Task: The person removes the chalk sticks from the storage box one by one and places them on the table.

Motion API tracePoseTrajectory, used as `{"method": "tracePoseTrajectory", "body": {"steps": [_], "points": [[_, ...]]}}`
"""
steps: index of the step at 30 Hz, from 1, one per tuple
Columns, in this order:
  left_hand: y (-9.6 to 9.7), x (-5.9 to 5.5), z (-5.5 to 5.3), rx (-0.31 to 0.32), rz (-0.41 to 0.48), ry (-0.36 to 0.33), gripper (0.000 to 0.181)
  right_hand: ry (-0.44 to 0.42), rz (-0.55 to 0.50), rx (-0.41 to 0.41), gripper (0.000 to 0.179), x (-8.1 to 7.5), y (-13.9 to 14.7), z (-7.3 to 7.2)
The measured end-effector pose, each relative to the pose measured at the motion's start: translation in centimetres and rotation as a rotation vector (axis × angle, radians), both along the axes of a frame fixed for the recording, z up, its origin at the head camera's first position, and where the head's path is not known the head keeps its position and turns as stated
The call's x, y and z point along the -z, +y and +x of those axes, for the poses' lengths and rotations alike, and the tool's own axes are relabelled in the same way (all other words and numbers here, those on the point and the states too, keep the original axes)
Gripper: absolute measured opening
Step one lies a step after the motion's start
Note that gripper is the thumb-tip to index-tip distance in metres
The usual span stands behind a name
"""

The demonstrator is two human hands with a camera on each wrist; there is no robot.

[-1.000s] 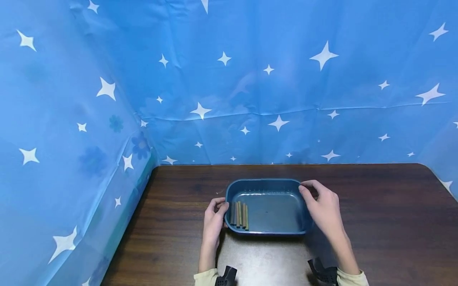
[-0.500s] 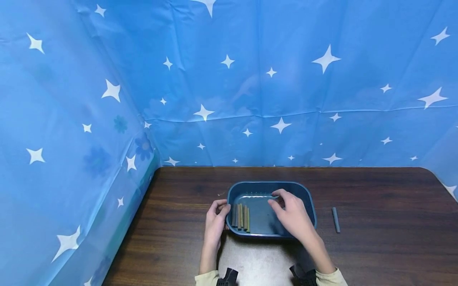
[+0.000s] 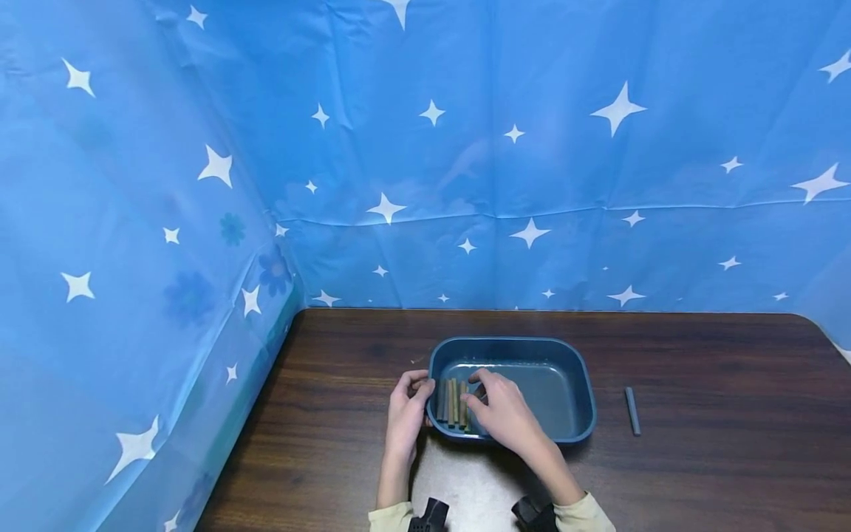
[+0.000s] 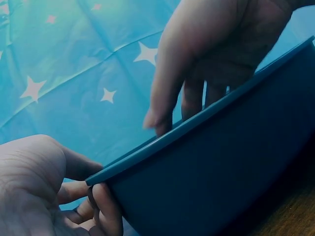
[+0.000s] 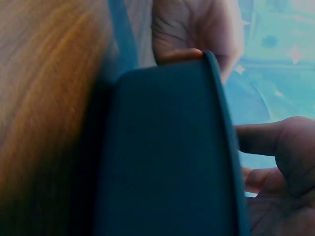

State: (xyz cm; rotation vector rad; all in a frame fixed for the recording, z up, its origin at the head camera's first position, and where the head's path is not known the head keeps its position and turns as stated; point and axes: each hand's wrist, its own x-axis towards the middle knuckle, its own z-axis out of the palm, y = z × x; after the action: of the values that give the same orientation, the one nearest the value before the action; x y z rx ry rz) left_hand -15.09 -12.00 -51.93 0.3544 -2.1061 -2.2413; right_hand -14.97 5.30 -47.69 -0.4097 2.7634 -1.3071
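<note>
A dark blue tray (image 3: 555,388) with rounded corners stands on the table. Several thin sticks (image 3: 451,403), grey-blue, brown and yellowish like chalks, lie side by side at its left end. My left hand (image 3: 404,410) pinches the tray's left rim, thumb above and fingers curled beneath, as the left wrist view of the tray wall (image 4: 197,172) shows. Over the sticks, my right hand (image 3: 507,414) reaches into the tray, thumb and forefinger apart at the rightmost ones. The tray's wall hides those fingertips in the left wrist view.
One grey-blue stick (image 3: 632,411) lies alone on the dark wooden table (image 3: 718,384), right of the tray. A blue curtain (image 3: 479,170) with white stars hangs behind the table and along its left side.
My right hand has left the tray's right rim and moved left across the tray to the sticks, uncovering the lone stick on the table. The left hand keeps its hold on the rim.
</note>
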Motion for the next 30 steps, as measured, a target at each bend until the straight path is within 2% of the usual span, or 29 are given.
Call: {"method": "tracePoseTrajectory", "body": {"steps": [6,11,15,22,29,30], "points": [[0.1,0.0,0.0,0.006,-0.001,-0.003,0.033,-0.022,0.07,-0.043,0.034,0.6,-1.4,0.1],[0.0,-0.1,-0.1,0.006,-0.016,-0.02,0.033,-0.003,0.099,-0.049,0.038,0.9,-2.5,0.1],[-0.1,0.0,-0.2,0.003,-0.02,-0.035,0.034,0.009,0.118,-0.013,0.041,1.3,-3.3,-0.1],[0.0,0.0,-0.1,0.003,-0.03,-0.041,0.033,0.025,0.175,0.11,0.052,1.9,-3.5,-0.8],[0.4,-3.5,1.2,0.002,-0.024,-0.04,0.031,0.032,0.244,0.08,0.05,2.1,-3.7,-1.6],[0.4,-3.5,1.2,0.002,-0.025,-0.042,0.031,0.027,0.251,0.076,0.049,2.1,-3.8,-1.7]]}}
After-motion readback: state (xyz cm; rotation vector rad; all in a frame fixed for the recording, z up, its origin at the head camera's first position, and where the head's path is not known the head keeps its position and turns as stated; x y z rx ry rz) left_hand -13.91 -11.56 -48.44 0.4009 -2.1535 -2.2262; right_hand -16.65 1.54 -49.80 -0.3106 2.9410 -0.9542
